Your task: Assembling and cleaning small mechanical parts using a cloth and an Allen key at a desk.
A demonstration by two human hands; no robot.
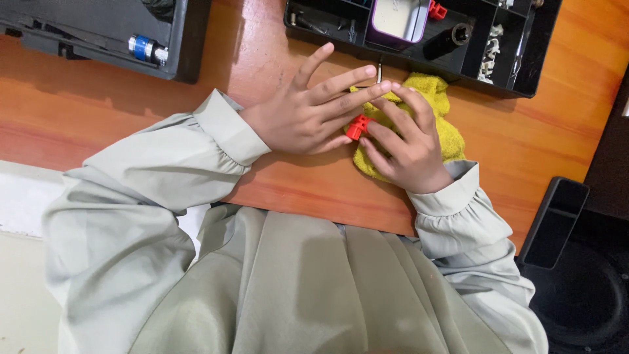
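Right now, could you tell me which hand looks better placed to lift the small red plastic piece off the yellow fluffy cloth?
Likely the right hand: its fingertips already pinch the small red plastic piece, whereas the left hand lies flat, fingers spread.

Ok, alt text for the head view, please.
Two hands meet over a small red plastic part on a yellow cloth: left hand flat, right hand pinching it. Orange wooden table, black parts tray beyond.
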